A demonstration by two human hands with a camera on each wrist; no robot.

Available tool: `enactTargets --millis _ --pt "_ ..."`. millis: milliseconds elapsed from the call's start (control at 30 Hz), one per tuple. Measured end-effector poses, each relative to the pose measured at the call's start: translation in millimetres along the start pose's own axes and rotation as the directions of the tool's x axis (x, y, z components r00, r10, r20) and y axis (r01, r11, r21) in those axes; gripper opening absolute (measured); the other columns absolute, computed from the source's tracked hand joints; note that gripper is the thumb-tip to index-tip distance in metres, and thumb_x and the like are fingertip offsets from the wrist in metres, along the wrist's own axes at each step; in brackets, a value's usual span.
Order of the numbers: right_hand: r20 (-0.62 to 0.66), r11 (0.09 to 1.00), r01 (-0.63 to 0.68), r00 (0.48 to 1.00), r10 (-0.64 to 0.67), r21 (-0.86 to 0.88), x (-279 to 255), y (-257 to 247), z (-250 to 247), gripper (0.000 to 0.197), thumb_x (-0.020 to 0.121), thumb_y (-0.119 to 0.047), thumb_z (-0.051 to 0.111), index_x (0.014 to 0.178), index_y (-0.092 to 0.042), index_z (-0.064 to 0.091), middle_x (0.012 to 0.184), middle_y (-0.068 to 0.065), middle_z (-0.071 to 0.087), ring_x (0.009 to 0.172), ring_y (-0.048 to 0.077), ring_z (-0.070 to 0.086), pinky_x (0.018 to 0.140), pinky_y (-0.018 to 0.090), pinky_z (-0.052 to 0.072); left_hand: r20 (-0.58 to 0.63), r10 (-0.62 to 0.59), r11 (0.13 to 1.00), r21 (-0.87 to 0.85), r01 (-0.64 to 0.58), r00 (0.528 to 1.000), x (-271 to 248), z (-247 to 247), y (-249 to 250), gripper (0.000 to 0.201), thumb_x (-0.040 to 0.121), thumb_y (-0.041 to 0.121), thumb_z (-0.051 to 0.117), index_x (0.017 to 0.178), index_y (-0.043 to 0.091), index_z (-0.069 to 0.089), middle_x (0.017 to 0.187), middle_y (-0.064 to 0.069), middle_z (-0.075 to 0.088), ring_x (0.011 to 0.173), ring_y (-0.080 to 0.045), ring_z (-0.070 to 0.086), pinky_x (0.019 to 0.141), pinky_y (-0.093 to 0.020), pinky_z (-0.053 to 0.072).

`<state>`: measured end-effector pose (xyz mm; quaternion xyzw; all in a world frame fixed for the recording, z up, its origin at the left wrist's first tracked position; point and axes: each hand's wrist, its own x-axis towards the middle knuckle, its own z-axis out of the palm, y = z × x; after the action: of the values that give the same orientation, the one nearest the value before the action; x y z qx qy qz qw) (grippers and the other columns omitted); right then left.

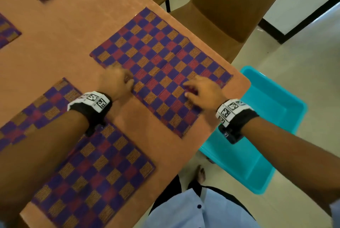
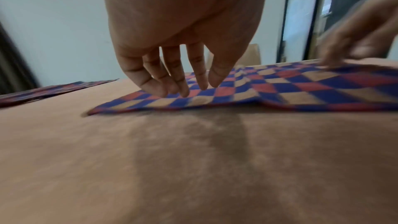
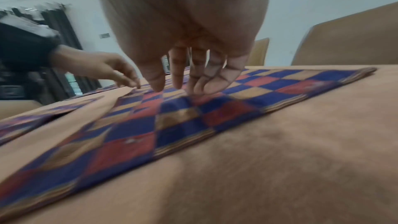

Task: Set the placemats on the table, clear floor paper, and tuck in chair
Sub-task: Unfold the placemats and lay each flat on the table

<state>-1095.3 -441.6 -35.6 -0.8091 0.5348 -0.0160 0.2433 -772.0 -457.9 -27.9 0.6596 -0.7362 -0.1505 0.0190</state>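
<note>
While smoothing the placemat (image 1: 161, 58) at the right corner of the desk (image 1: 77, 30), pressing with left grip (image 1: 117, 84) and right grip (image 1: 204, 89), both spread loose, clasping nothing. Likely to flatten ripples.

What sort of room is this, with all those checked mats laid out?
Most likely a dining room, at home or in a canteen: a brown table set with several checked placemats, one per seat it seems, and brown chairs drawn up along one side.

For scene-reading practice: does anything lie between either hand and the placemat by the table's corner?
Nothing visible does: the left hand and right hand both touch the placemat directly, on the table.
</note>
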Motion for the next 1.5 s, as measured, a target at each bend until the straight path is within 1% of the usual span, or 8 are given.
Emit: enactTargets --millis 233,467,600,733,833,1067,1367,1500 --pt "-0.171 0.877 -0.469 0.877 0.449 -0.103 14 87 -26 0.058 0.085 -0.061 0.055 0.135 -0.033 0.05 0.121 0.007 0.054 0.113 0.031 0.053 0.094 0.052 0.05 0.258 0.174 0.978 -0.162 -0.134 0.95 -58 52 130 0.039 0.087 0.051 0.06 0.114 0.022 0.061 0.109 0.0 0.058 0.104 -0.023 0.054 0.084 -0.045 0.053" --pt "-0.036 0.778 -0.573 0.799 0.6 0.257 15 108 -34 0.044 0.079 -0.047 0.077 0.111 -0.027 0.054 0.102 -0.006 0.059 0.092 0.018 0.057 0.078 0.031 0.042 0.319 0.175 0.962 0.147 -0.231 0.931 -83 74 171 0.052 0.09 0.056 0.049 0.124 0.017 0.044 0.116 -0.007 0.056 0.104 -0.03 0.058 0.07 -0.04 0.047" --pt "-0.012 0.765 -0.59 0.789 0.614 0.258 13 117 -37 0.018 0.081 -0.036 0.077 0.083 -0.021 0.068 0.086 0.003 0.067 0.087 0.025 0.067 0.072 0.029 0.046 0.348 0.195 0.926 0.242 -0.288 0.917 -86 70 181 0.038 0.092 0.045 0.049 0.116 0.015 0.047 0.106 -0.008 0.062 0.095 -0.029 0.062 0.068 -0.037 0.044" --pt "-0.074 0.761 -0.587 0.777 0.626 0.274 3 118 -35 0.031 0.086 -0.034 0.074 0.083 -0.004 0.071 0.075 0.009 0.064 0.072 0.022 0.06 0.057 0.026 0.04 0.452 0.149 0.896 0.315 -0.314 0.88 -87 69 195 0.036 0.09 0.036 0.059 0.117 0.015 0.047 0.109 -0.008 0.06 0.096 -0.028 0.064 0.068 -0.037 0.044" --pt "-0.111 0.742 -0.588 0.755 0.647 0.324 -5 120 -33 0.025 0.084 -0.035 0.076 0.09 -0.01 0.077 0.085 0.007 0.072 0.074 0.019 0.065 0.058 0.024 0.041 0.472 0.146 0.874 0.35 -0.337 0.869 -90 70 202 0.03 0.095 0.026 0.057 0.119 0.013 0.047 0.111 -0.01 0.06 0.098 -0.028 0.064 0.066 -0.036 0.042" --pt "-0.165 0.725 -0.519 0.751 0.64 0.453 -22 120 -36 0.011 0.087 -0.025 0.075 0.097 -0.021 0.078 0.083 -0.003 0.071 0.076 0.011 0.064 0.072 0.024 0.05 0.424 0.273 0.904 0.193 -0.381 0.863 -91 63 196 0.033 0.09 0.043 0.055 0.108 0.017 0.047 0.089 0.001 0.057 0.071 -0.021 0.054 0.064 -0.033 0.046" --pt "-0.31 0.731 -0.547 0.671 0.674 0.408 -39 113 -22 0.025 0.088 -0.03 0.066 0.112 -0.023 0.069 0.108 0.002 0.072 0.101 0.021 0.066 0.088 0.032 0.052 0.327 0.3 0.945 0.025 -0.325 0.896 -110 66 181 0.062 0.061 0.056 0.012 0.094 0.018 0.049 0.087 0.0 0.051 0.086 -0.026 0.055 0.07 -0.039 0.052" --pt "-0.358 0.855 -0.449 0.778 0.516 0.258 -52 90 -3 0.037 0.088 -0.034 0.063 0.123 -0.022 0.067 0.127 0.007 0.058 0.116 0.024 0.055 0.099 0.034 0.047 0.298 0.351 0.929 0.008 -0.37 0.888 -122 78 174 0.063 0.075 0.05 0.011 0.105 0.016 0.055 0.099 -0.004 0.06 0.093 -0.028 0.055 0.073 -0.045 0.054"
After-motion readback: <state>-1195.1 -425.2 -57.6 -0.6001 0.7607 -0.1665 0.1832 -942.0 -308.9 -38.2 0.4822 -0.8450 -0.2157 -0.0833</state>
